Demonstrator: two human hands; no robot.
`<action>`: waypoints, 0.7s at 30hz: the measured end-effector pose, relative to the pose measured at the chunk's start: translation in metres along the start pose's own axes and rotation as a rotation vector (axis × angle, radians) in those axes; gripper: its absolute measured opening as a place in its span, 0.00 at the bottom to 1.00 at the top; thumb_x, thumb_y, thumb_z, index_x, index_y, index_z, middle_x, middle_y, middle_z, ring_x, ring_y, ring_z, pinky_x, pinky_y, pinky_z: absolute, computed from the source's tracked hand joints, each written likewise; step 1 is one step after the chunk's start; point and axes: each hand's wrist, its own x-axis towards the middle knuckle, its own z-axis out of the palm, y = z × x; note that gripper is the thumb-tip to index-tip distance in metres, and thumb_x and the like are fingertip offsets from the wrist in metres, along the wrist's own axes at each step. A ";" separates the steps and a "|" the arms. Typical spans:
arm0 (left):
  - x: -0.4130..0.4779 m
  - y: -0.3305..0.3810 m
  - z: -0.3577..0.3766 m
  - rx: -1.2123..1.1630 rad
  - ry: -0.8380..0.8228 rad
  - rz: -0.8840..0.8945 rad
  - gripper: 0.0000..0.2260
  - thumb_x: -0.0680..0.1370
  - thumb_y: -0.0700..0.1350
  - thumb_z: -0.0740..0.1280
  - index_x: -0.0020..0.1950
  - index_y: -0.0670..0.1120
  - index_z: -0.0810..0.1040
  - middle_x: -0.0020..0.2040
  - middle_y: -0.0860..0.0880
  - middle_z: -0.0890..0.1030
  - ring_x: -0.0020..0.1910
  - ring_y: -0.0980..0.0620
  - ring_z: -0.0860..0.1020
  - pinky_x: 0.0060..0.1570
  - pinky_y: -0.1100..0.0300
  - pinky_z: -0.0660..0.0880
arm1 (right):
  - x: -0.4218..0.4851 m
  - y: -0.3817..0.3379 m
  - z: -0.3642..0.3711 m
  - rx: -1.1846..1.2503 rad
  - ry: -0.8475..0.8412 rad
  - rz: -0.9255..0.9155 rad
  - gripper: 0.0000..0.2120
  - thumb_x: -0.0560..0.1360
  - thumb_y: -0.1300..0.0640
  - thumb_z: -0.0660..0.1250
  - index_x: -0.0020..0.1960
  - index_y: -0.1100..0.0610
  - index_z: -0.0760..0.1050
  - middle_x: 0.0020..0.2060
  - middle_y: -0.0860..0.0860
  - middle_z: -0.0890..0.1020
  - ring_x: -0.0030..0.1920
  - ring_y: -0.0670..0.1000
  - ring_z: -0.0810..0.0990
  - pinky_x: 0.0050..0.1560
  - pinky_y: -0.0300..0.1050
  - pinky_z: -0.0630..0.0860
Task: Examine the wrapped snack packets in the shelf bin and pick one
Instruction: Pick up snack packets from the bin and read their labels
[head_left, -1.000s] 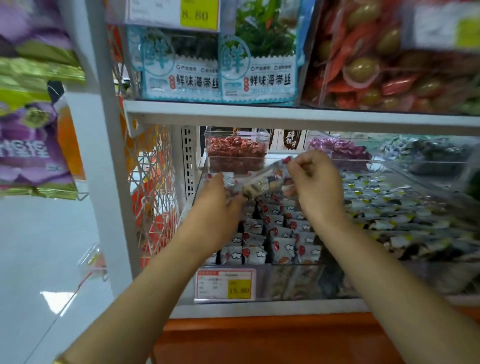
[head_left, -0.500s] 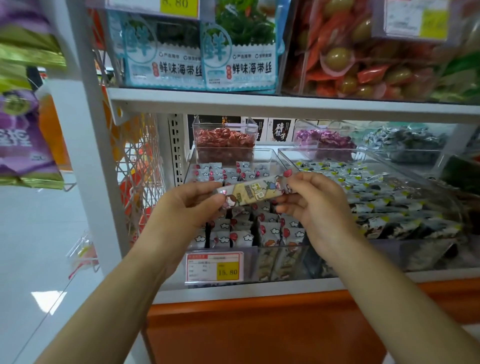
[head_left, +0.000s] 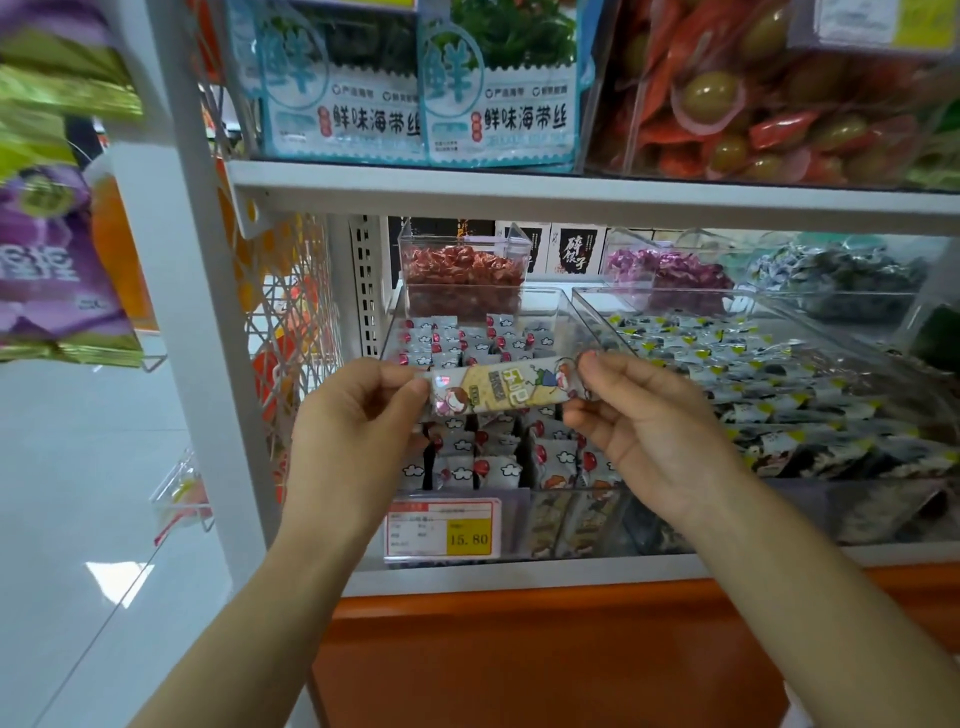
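The hands have come down and out toward the person since 1 second ago, when they were up over the bin. The left hand (head_left: 358, 415) pinches the snack packet (head_left: 498, 389) at its 9 o'clock end. The right hand (head_left: 644, 431) pinches the 3 o'clock end. The packet is now stretched almost flat between them, picture side showing, in the air in front of the bin.

Below it, at 6 o'clock, a price tag (head_left: 444, 530) says 15.80. Behind the hands, the clear bin (head_left: 545, 291) holds rows of small white packets (head_left: 467, 338) with red spots. At 3 o'clock, another clear bin (head_left: 675, 296) holds yellow and dark packets (head_left: 753, 374). Further back, at 12 o'clock, a small tub (head_left: 410, 249) is full of red sweets (head_left: 462, 275). At 1 o'clock sit purple sweets (head_left: 670, 270), maybe in a tub too. Up on the top shelf stand 2 blue bags (head_left: 363, 104).
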 end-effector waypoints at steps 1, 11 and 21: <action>0.000 0.000 -0.001 0.020 0.008 0.001 0.06 0.77 0.40 0.65 0.40 0.45 0.78 0.33 0.54 0.81 0.32 0.58 0.80 0.30 0.67 0.77 | 0.000 0.000 -0.001 0.005 -0.015 0.008 0.06 0.67 0.64 0.67 0.34 0.59 0.82 0.30 0.51 0.83 0.30 0.47 0.81 0.30 0.36 0.78; 0.006 0.002 -0.008 -0.278 -0.112 -0.204 0.04 0.79 0.39 0.62 0.47 0.40 0.75 0.28 0.49 0.80 0.28 0.54 0.80 0.31 0.63 0.79 | 0.005 0.001 -0.010 -0.212 -0.024 -0.111 0.09 0.70 0.75 0.64 0.47 0.65 0.78 0.38 0.55 0.83 0.36 0.52 0.84 0.39 0.39 0.81; 0.003 0.000 -0.006 -0.230 -0.188 -0.162 0.11 0.72 0.45 0.69 0.50 0.41 0.75 0.41 0.46 0.84 0.40 0.48 0.84 0.37 0.63 0.79 | 0.000 0.002 -0.006 -0.383 -0.057 -0.188 0.08 0.75 0.66 0.63 0.41 0.60 0.79 0.46 0.60 0.83 0.43 0.55 0.84 0.45 0.49 0.82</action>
